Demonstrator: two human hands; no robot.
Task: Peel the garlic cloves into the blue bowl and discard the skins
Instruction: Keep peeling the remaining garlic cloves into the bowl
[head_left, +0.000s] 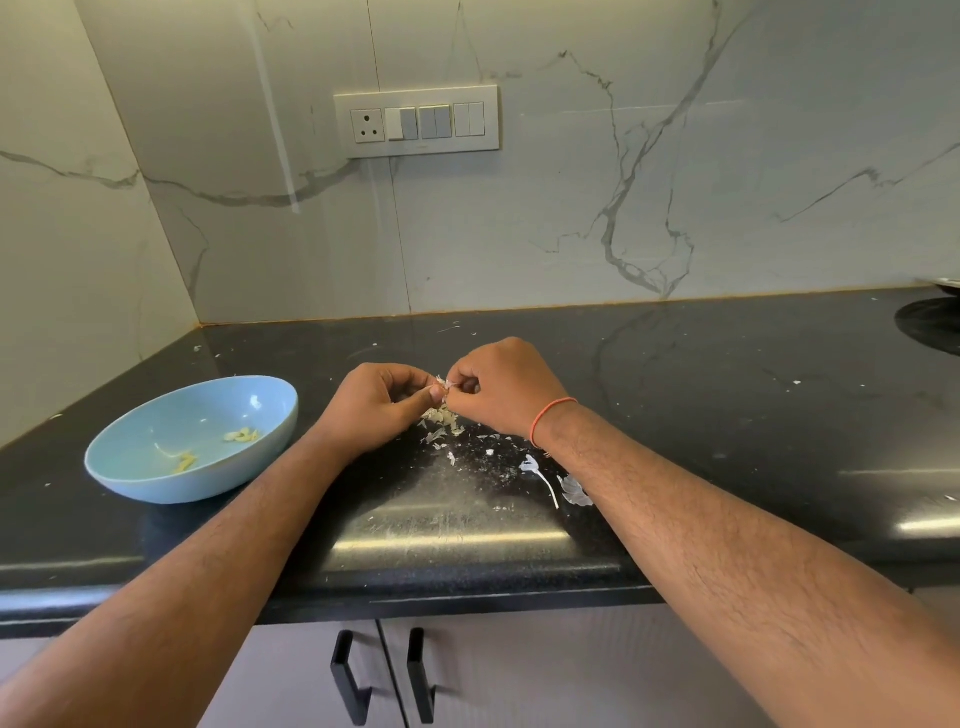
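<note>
Black counter (675, 395): left hand (379, 405) and right hand (498, 389) are both pinching one clove (443, 385) above a skin pile (441, 418). Blue bowl (130, 467) is sitting left, holding peeled cloves (241, 435).

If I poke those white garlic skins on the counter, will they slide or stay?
The garlic skins look thin and curled, so they are probably very light and would likely skid or flutter. The black counter looks glossy, so probably little grips them.
</note>
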